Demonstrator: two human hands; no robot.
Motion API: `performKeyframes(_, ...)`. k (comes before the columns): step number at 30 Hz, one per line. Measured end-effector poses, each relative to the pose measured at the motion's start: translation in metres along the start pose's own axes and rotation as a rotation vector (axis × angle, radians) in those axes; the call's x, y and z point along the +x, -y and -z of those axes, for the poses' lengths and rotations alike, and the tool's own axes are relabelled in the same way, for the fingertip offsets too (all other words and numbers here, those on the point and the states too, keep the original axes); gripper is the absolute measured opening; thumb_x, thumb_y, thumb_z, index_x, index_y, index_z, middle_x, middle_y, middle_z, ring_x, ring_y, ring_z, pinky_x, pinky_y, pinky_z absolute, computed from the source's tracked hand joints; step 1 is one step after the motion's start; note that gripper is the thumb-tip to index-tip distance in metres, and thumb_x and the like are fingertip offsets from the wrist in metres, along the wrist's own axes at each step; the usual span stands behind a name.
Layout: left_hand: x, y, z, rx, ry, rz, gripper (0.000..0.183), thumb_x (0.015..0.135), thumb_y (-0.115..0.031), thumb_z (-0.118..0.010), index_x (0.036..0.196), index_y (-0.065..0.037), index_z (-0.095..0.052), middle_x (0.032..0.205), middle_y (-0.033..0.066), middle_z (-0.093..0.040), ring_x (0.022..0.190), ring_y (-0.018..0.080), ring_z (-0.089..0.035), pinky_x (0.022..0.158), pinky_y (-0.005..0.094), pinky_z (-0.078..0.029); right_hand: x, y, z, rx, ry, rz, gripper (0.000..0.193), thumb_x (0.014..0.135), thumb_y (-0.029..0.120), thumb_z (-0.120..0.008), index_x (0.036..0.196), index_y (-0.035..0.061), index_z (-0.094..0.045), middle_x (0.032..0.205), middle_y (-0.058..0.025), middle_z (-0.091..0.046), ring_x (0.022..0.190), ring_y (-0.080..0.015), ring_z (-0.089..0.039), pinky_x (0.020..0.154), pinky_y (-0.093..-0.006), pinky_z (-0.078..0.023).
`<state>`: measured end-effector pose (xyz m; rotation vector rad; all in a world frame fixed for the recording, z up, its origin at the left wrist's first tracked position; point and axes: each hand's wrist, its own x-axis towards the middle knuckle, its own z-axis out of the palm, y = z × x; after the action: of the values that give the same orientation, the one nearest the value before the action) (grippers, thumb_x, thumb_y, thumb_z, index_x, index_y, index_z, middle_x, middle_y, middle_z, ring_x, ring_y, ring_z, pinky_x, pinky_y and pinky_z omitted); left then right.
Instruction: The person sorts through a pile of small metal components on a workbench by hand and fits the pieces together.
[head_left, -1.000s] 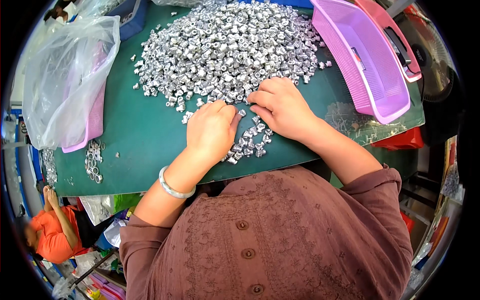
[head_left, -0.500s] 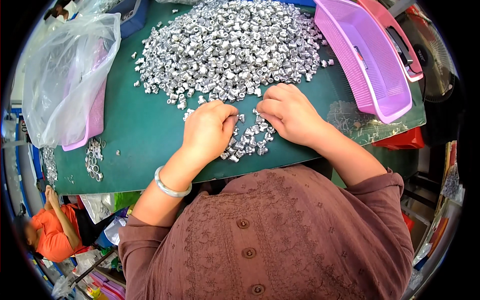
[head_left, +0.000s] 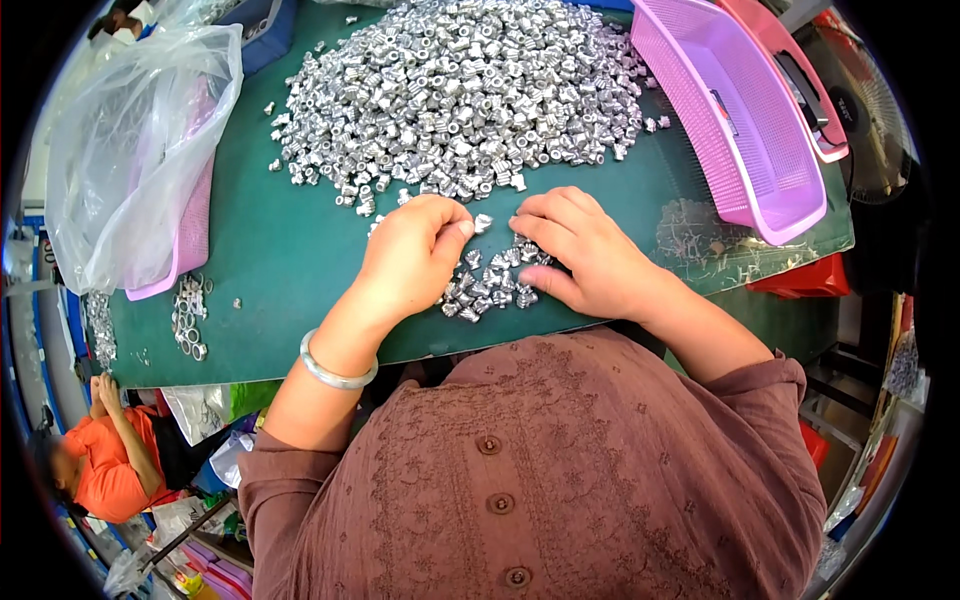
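Note:
Thumb and forefinger of my left hand [head_left: 412, 255] are pinched on a small silver metal fitting [head_left: 483, 223], its light end poking out toward the right. My right hand [head_left: 592, 252] is open, thumb and fingers apart, palm down over the right side of a small group of the same ribbed fittings [head_left: 487, 287]. Its fingertips hide some of those pieces. Beyond both hands, a large heap of silver fittings [head_left: 460, 100] covers the far middle of the green tabletop [head_left: 290, 265]. A few strays lie at the heap's near edge, partly behind my left hand.
A purple mesh basket [head_left: 745, 130] stands at the right, with a pink one [head_left: 828, 140] and a fan [head_left: 868, 115] beyond. At left, a clear plastic bag [head_left: 125, 160] covers another basket; metal rings [head_left: 188, 322] lie nearby. A person in orange [head_left: 112, 470] sits lower left.
My right hand has opened from a pinch and spread lower over the small group. My left hand still pinches, now with more of a fitting showing at its fingertips.

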<state>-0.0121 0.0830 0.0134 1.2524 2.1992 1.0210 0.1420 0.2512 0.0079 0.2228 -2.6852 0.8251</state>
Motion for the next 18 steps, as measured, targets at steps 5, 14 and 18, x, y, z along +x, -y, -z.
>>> performKeyframes(5,0.003,0.001,0.007,-0.062,0.004,0.011,0.01,0.087,-0.009,-0.062,0.091,0.0,-0.064,0.076,0.0058,-0.057,0.066,0.0135,-0.053,0.06,0.0276,-0.043,-0.006,0.006,-0.003,-0.001,0.02,-0.003,0.058,0.07,0.025,-0.077,0.116,-0.0015,-0.054,0.116,-0.0165,-0.051,0.109,-0.0349,-0.049,0.095,-0.0435,-0.04)
performKeyframes(14,0.004,-0.012,-0.012,0.208,-0.058,-0.181,0.025,0.075,-0.012,-0.072,0.099,-0.008,-0.067,0.078,0.0077,-0.058,0.067,0.0236,-0.059,0.06,0.0339,-0.047,-0.009,0.008,-0.006,-0.032,0.012,-0.008,0.06,0.07,0.026,-0.078,0.117,-0.002,-0.053,0.119,-0.0172,-0.05,0.111,-0.0359,-0.048,0.097,-0.0441,-0.04)
performKeyframes(18,0.007,-0.011,-0.017,0.289,-0.083,-0.203,0.019,0.074,-0.01,-0.072,0.092,-0.007,-0.067,0.078,0.0065,-0.059,0.068,0.0238,-0.06,0.06,0.0344,-0.047,-0.011,0.008,-0.008,-0.038,0.011,-0.014,0.062,0.071,0.028,-0.078,0.118,-0.0028,-0.052,0.119,-0.0172,-0.049,0.112,-0.036,-0.047,0.097,-0.0435,-0.04)
